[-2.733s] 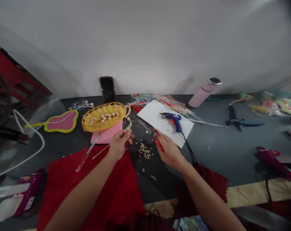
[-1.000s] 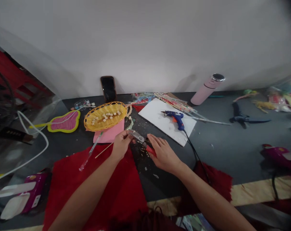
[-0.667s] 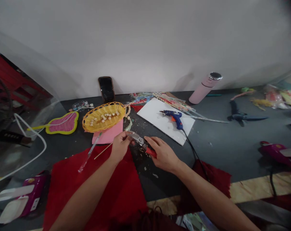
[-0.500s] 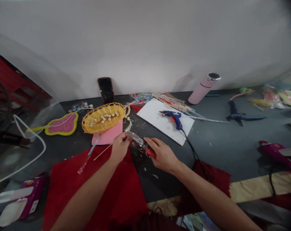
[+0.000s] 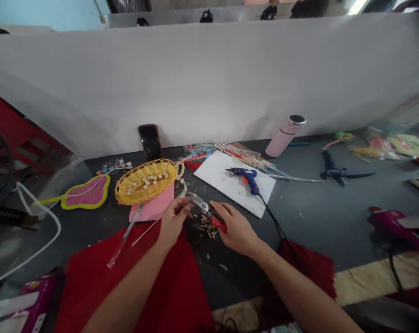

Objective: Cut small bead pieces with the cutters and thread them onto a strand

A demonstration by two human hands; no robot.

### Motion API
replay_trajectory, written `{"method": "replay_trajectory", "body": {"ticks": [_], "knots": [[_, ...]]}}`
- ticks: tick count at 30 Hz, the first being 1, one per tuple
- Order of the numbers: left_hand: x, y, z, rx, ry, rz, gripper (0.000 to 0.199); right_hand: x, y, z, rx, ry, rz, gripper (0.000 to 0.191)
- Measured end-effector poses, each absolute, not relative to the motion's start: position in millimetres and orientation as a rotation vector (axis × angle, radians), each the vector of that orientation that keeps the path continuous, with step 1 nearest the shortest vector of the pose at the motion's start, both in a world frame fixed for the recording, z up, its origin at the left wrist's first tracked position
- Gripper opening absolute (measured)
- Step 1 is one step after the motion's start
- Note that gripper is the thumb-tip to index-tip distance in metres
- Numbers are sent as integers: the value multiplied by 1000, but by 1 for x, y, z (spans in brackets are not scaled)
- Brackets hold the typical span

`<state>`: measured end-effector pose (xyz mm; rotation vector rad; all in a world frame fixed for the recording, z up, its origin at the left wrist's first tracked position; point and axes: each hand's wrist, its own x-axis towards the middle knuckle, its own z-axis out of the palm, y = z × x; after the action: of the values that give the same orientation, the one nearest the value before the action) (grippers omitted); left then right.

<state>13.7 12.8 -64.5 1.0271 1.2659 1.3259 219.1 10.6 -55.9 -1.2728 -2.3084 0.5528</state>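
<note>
My right hand (image 5: 235,226) is wrapped round the red handles of a pair of pruning shears (image 5: 203,205), whose metal blades point left. My left hand (image 5: 174,219) is closed in a pinch beside the blade tips. A thin wooden stick (image 5: 145,232) runs out from under it towards the lower left; the stick's other end is hidden by the fingers. Below the shears, several short cut bits of stick (image 5: 208,227) lie scattered on the dark table. Whether the blades touch the stick I cannot make out.
A yellow basket (image 5: 126,199) with small pale cubes stands on pink paper. Behind my right hand a blue glue gun (image 5: 249,178) lies on a white board (image 5: 212,166). Red cloth (image 5: 133,282) covers the near left. A pink flask (image 5: 282,138) and a phone (image 5: 150,142) stand by the partition.
The view has tilted up, showing the partition's top edge. More cut bits show under the shears. Both hands keep their places, with the left fingers slightly shifted.
</note>
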Motion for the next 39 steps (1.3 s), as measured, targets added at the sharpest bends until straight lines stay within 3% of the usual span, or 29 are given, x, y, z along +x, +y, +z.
{"method": "replay_trajectory", "body": {"ticks": [8,16,39], "knots": [[19,14,-69,1037,1266,1324,28,228,10,-38,-1046,-1987,1265,56],[20,12,-67,1115,1278,1313,20,222,11,-50,-1248,-2400,547,66],[5,15,-74,993,1110,1223,5,223,11,-44,-1234,-2622,586,70]]}}
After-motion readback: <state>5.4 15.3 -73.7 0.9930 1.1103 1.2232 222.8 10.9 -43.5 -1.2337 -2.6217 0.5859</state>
